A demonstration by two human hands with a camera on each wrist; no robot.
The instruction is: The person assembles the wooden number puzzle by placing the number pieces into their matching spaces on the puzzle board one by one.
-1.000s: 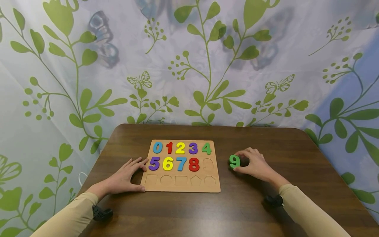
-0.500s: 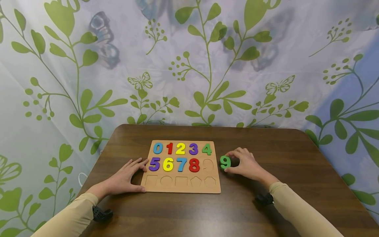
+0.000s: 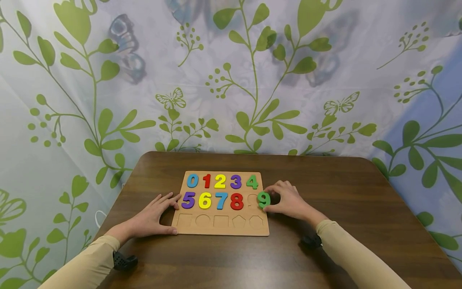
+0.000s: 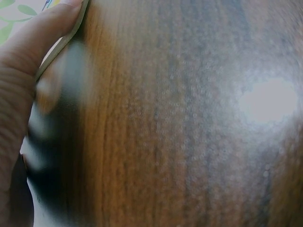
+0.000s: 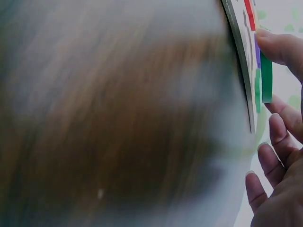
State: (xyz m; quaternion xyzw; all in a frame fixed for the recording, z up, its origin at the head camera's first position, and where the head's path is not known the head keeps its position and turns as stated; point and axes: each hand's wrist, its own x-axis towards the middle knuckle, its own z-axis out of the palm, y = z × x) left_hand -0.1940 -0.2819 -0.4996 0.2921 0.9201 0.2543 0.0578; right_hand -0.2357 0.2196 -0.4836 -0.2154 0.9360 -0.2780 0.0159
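Note:
A wooden puzzle board (image 3: 213, 229) lies on the table, with coloured numbers 0 to 8 in its two upper rows. My right hand (image 3: 290, 202) pinches the green number 9 (image 3: 264, 199) between thumb and index finger, over the board's right edge, overlapping the empty 9-shaped recess (image 3: 252, 200). In the right wrist view the green number 9 (image 5: 267, 79) appears edge-on, just above the board's face. My left hand (image 3: 153, 214) rests at the board's left edge, thumb and fingers spread and touching it. In the left wrist view the thumb (image 4: 45, 35) lies along the board's edge.
The bottom row of the board has several empty shape recesses (image 3: 221, 220). Around the board is the brown wooden table (image 3: 223, 261). A leaf-patterned cloth (image 3: 231, 80) hangs behind it. Each wrist carries a black camera strap (image 3: 124, 260).
My right hand has carried the green number 9 leftward from the table on the right to over the board's right edge. The left hand and the board have stayed in place.

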